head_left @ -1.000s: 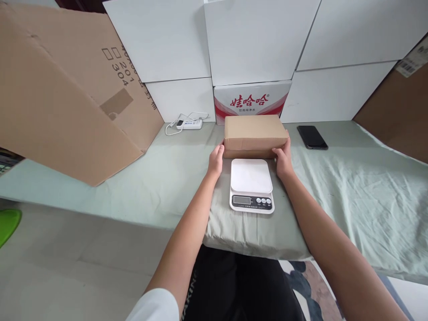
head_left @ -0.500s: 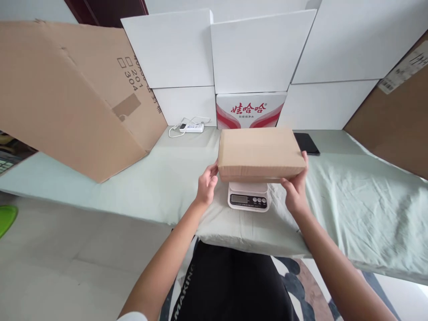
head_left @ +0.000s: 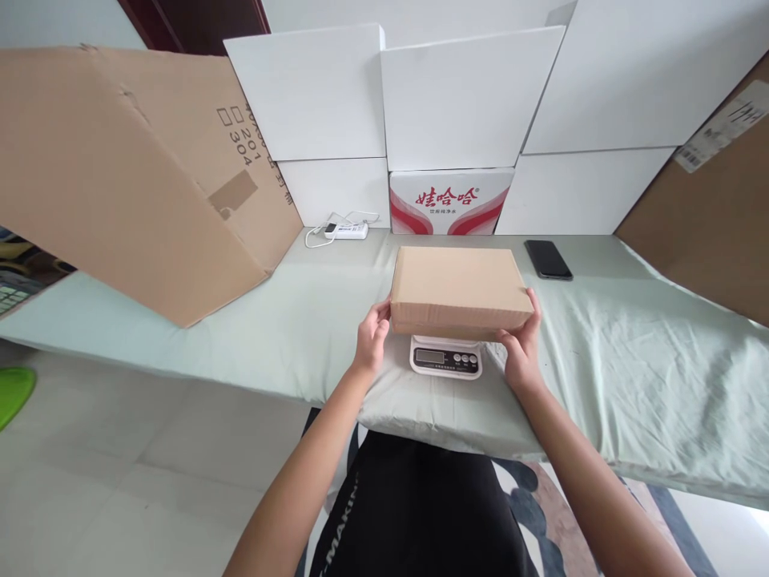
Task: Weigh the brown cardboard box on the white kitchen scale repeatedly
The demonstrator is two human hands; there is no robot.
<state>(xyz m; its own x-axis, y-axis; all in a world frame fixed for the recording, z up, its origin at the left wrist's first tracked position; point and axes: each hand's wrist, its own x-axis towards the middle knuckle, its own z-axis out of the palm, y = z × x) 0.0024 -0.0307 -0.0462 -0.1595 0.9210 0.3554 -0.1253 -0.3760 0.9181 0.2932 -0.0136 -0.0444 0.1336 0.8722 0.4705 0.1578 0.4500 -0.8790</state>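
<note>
hiding the rear of the scale (head_left: 445,358), though whether touching it cannot be told, the box (head_left: 461,279) is held between left hand (head_left: 371,340) and right hand (head_left: 522,351), with fingers pressed against its ends.

It looked like a room in a home, with a bedsheet-like green cloth (head_left: 288,320), patterned rug (head_left: 529,517) and tiled floor (head_left: 150,433).

Room lies between held box (head_left: 460,276) and left carton (head_left: 150,192) (white boxes (head_left: 472,104) block behind)
</note>
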